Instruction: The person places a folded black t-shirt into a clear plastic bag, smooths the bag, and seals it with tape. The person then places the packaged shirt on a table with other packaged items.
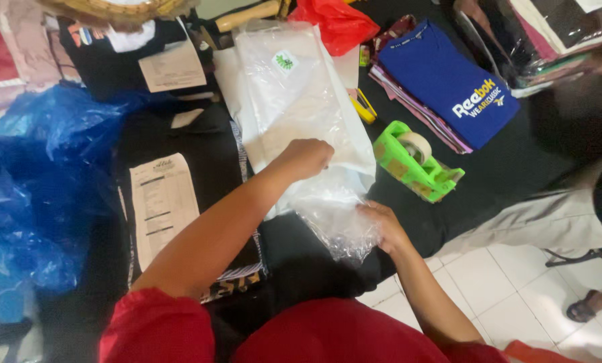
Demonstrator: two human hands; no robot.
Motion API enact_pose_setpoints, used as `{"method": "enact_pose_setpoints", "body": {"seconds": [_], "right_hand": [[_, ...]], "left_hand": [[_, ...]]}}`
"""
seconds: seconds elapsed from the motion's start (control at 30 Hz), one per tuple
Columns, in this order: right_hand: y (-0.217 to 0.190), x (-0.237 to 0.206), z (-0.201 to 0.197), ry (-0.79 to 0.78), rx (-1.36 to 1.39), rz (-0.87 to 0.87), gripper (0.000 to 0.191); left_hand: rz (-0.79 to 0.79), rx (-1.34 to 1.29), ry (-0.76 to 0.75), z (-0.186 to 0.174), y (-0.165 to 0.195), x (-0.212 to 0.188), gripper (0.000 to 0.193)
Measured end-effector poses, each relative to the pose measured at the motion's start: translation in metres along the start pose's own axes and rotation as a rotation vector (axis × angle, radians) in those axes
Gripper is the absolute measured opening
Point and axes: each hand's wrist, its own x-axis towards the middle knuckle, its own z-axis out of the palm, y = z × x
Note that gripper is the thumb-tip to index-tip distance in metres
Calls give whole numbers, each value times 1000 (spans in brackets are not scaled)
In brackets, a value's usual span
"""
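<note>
Your left hand [305, 158] is closed in a fist, pressing down on the clear plastic bag holding a white folded garment [294, 101], which lies on the black-covered desk [516, 168]. Your right hand [381, 227] grips the bag's crumpled open end at the desk's near edge. A green tape dispenser [415, 161] sits just right of the bag; 1 printed paper slip [161, 205] lies left.

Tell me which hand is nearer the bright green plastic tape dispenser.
Right. The right hand grips the clear plastic bag just below-left of the green tape dispenser; the left hand rests on the bag farther left.
</note>
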Motion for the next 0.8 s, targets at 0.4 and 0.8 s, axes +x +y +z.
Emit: {"method": "enact_pose_setpoints", "body": {"seconds": [0.4,0.8], "right_hand": [[-13,-15,-72,-111,-324,99,27],[13,-27,-91,-8,-213,82,33]], "left_hand": [[-4,-118,67,7,-30,-15,12],[456,550,130,37,8,-34,13]]}}
